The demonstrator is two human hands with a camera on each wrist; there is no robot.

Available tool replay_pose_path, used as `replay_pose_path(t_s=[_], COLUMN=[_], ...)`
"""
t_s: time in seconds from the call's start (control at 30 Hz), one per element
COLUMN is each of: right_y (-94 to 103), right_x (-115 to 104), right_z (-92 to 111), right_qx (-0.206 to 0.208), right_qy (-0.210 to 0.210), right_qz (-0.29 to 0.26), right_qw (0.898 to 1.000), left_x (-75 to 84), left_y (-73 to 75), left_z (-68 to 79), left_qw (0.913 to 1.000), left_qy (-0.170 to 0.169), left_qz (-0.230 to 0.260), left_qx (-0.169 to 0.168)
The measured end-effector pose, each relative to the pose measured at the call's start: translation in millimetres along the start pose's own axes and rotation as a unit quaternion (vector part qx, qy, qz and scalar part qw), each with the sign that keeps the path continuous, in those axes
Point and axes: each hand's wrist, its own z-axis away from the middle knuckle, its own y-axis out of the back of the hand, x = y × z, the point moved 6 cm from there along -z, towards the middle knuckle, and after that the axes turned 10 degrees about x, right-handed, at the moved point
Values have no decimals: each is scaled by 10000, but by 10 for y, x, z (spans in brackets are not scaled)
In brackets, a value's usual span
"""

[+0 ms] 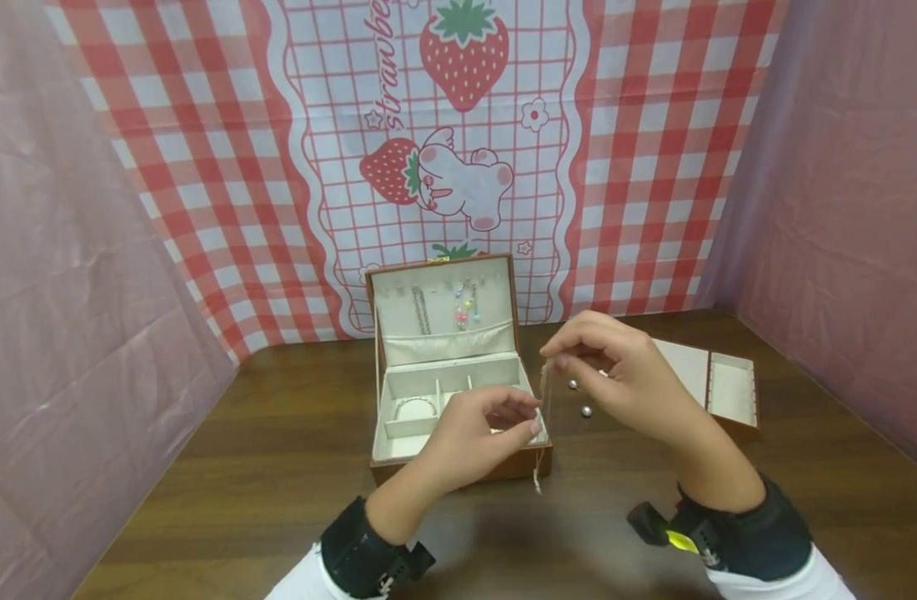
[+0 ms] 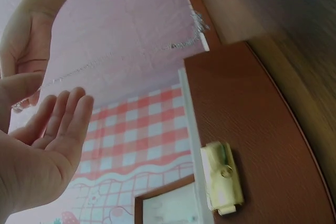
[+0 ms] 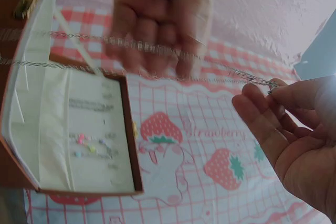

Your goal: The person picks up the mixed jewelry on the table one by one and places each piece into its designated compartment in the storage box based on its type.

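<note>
Between thumb and fingertips my right hand [image 1: 623, 375] pinches the top of a thin silver chain necklace [image 3: 210, 61]. Two strands hang down past the front right corner of the brown jewelry box [image 1: 458, 472], ending below its top rim. My left hand [image 1: 481, 433] is held over the box's front right part, its relaxed fingers [image 2: 67, 114] beside the hanging chain. The box's raised lid carries a silver chain [image 1: 421, 311] and a colourful beaded strand [image 1: 462, 315] on hooks. A bracelet [image 1: 416, 407] lies in a left compartment; my left hand hides the right ones.
Two small round, shiny beads [image 1: 587, 412] lie on the wooden table [image 1: 278, 467], right of the box. Farther right stands an open case with a cream-lined tray [image 1: 734, 387], partly behind my right arm. A strawberry-print cloth [image 1: 623, 208] hangs behind.
</note>
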Motion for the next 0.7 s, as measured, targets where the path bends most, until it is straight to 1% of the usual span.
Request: replay_pose_path(t_s=[0.07, 0.13, 0.27, 0.33, 0.43, 0.5, 0.7], right_y=[-46, -94, -170, -185, -184, -176, -171], right_x=[-2, 2, 11, 11, 18, 28, 79], right_z=[7, 19, 42, 49, 55, 55, 52], right_qx=[-31, -57, -151, -189, -227, -254, -392], right_qy=[-130, -220, -367, -410, -544, -663, -1151], right_qz=[-321, -525, -703, -748, -833, -883, -1125], right_qw=[9994, 9984, 9967, 9962, 9948, 9936, 9862], left_x=[27, 44, 41, 43, 52, 63, 91], left_y=[21, 42, 58, 63, 84, 112, 189], left_z=[-13, -17, -12, -11, -17, -20, -17], left_qw=[9995, 9976, 9897, 9843, 9779, 9764, 9758], left_qy=[116, 264, 568, 627, 612, 573, 585], left_qz=[249, 590, 1288, 1629, 1970, 2042, 2000], left_qx=[148, 233, 268, 272, 331, 416, 667])
